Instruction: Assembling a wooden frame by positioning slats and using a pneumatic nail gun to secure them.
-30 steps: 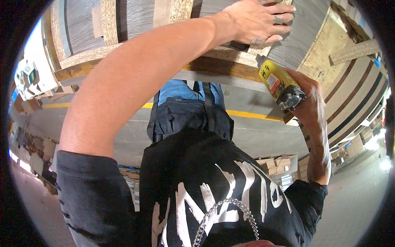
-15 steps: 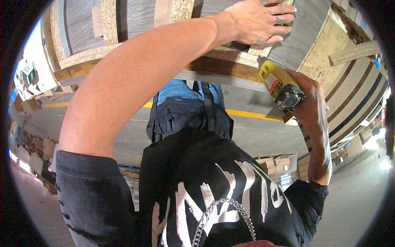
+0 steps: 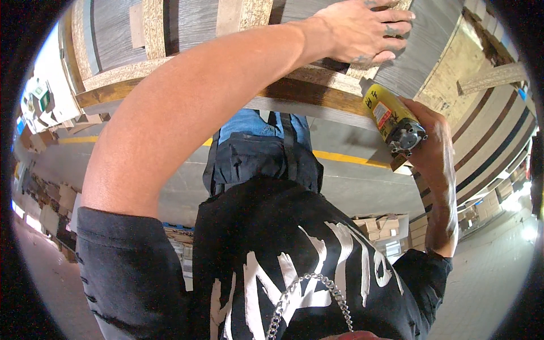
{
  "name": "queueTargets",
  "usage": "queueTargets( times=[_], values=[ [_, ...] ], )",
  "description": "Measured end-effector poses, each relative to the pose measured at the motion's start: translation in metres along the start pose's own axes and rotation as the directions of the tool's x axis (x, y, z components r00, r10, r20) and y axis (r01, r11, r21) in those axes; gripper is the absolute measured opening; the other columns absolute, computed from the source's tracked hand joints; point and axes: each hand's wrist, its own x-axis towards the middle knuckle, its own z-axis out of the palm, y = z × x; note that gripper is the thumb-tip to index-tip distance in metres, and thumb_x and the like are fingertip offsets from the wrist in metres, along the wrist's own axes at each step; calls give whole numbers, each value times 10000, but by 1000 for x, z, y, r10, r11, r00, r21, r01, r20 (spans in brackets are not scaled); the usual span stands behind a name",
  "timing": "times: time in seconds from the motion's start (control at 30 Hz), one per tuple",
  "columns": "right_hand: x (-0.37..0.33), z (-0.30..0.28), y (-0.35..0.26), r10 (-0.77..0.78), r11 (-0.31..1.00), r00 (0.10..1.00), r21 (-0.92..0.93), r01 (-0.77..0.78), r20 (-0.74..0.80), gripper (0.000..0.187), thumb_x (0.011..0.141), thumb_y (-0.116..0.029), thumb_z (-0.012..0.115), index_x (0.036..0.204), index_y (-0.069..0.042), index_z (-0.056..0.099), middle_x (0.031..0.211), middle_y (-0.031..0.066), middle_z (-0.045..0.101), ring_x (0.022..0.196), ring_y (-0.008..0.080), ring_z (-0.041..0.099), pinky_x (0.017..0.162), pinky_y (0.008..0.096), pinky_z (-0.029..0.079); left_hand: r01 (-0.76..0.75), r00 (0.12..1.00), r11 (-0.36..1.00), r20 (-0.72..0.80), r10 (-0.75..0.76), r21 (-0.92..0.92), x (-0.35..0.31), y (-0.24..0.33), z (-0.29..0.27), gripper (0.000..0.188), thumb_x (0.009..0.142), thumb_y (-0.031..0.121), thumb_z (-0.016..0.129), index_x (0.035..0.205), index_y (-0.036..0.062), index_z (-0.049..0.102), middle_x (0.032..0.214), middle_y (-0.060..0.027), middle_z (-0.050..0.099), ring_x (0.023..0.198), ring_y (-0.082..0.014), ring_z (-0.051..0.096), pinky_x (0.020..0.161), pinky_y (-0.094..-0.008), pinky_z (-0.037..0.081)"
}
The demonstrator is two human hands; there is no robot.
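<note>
The right hand [image 3: 432,127] grips a yellow nail gun [image 3: 391,113] at the near edge of a slatted wooden frame [image 3: 317,93], toward its right corner. The rigid tool looks heavy, best held by its hidden handle. The left hand [image 3: 367,33] lies flat, fingers spread, on a slat [image 3: 364,71]. Since the earlier frame, only the view shifts slightly.

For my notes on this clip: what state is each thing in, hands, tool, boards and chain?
Left hand: palm down, fingers spread, over a particleboard strip.
Right hand: closed around the tool.
Yellow tool: held, tilted, dark end cap toward the camera; running or not, cannot tell.
Grey board: partly covered by strips.
Chain: hanging over the black shirt.
</note>
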Motion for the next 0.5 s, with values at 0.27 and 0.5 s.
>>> queueTargets(
  times=[0.27, 0.5],
  values=[
    [-2, -2, 0, 11, 1000, 1000, 9, -11, 6, 544, 639, -7, 809, 1163, -54, 673, 1041, 160, 715, 932, 293, 713, 814, 375, 559, 3, 1000, 999, -20, -4, -44, 2, 0, 3, 531, 1027, 415, 318, 1367, 49, 500, 1485, -167, 407, 1456, -292, 258, 1225, -492, 119],
    [0, -4, -4, 40, 999, 998, 2, -40, 40, 488, 666, -31, 796, 1139, -55, 677, 989, 174, 715, 896, 313, 713, 785, 384, 555, 1, 997, 1000, -71, -3, -31, 2, 0, 10, 522, 1019, 415, 347, 1352, 50, 515, 1453, -158, 441, 1441, -284, 279, 1221, -494, 124]
  ],
)
